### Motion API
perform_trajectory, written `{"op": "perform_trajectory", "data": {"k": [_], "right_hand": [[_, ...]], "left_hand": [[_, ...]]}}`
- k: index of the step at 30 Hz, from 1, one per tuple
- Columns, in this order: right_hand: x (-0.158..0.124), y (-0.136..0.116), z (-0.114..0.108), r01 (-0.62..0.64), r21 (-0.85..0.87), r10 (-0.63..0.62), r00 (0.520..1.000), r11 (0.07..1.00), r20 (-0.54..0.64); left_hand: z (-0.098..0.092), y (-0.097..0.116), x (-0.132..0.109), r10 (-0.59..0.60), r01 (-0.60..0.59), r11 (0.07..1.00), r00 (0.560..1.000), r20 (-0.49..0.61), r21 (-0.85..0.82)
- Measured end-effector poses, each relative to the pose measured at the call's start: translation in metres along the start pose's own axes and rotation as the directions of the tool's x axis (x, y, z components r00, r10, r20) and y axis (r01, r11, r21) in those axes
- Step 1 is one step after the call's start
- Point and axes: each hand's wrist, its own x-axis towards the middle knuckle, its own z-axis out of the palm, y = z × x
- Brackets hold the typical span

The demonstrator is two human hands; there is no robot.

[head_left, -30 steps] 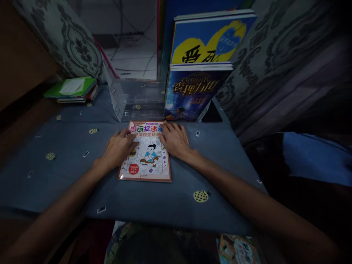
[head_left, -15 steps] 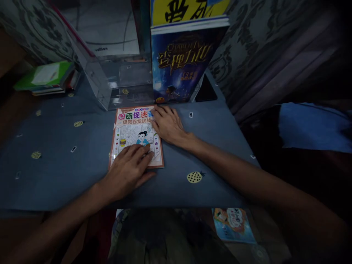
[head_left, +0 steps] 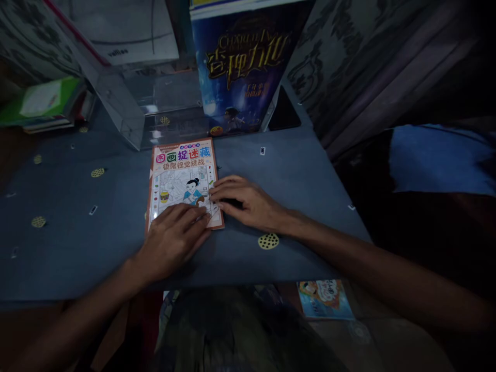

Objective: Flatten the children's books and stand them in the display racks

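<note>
A thin closed picture book (head_left: pixel 174 178) with an orange-brown border and colourful Chinese lettering lies flat on the dark blue-grey tablecloth (head_left: pixel 96 258). Its cover shows a figure in blue on a line drawing. My left hand (head_left: pixel 174 232) rests flat over the lower part of the cover, fingers stretched out. At the book's right edge, my right hand (head_left: pixel 251 204) touches the cover with its fingertips. Its fingers are extended, with a gap between thumb and fingers. The lower part of the cover is hidden under my left hand.
Behind the book stands a clear plastic rack (head_left: pixel 134 121) holding an upright dark blue book (head_left: pixel 248 67). A dark flat object (head_left: pixel 284 111) lies beside it. Stacked books with a green cover (head_left: pixel 42 103) sit at the left. Another book (head_left: pixel 325 299) lies below the table edge.
My right hand has slid from the book's upper right corner down along its right edge, uncovering the last title character. My left hand stays on the cover. The view has shifted slightly.
</note>
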Motion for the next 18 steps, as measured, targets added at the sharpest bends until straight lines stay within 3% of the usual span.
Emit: {"op": "perform_trajectory", "data": {"k": [7,18], "right_hand": [[-0.002,0.002,-0.0058,-0.004,0.142,0.002,1.0,0.99,0.012],[-0.0044,-0.0003,-0.0064,-0.019,0.059,0.013,0.995,0.998,0.094]], "left_hand": [[-0.0013,-0.0022,0.0016,-0.001,0.0,0.999,1.0,-0.022,-0.034],[-0.0015,-0.0002,0.0014,-0.005,0.006,1.0,1.0,0.006,-0.028]]}}
